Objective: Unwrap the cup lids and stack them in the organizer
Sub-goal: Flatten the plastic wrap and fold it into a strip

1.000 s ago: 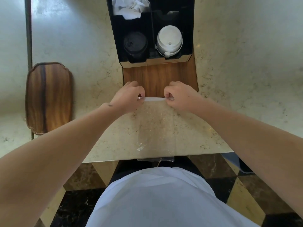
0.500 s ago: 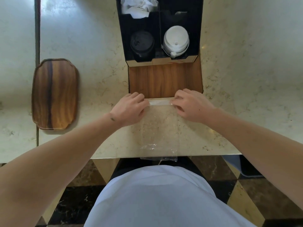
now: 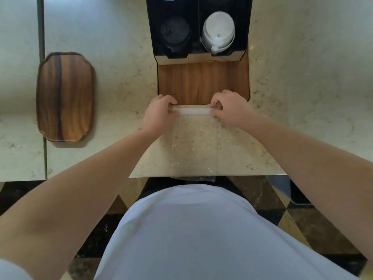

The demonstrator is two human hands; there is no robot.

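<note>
Lifted again, clear wrapper (image 3: 193, 146) stretches between pinching left hand (image 3: 158, 116) and right hand (image 3: 230, 110).

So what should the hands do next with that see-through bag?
Probably keep folding. The left hand and right hand pinch the ends of the folded white strip atop the clear bag, which lies flat and looks empty. White lids already sit in the organizer.
</note>
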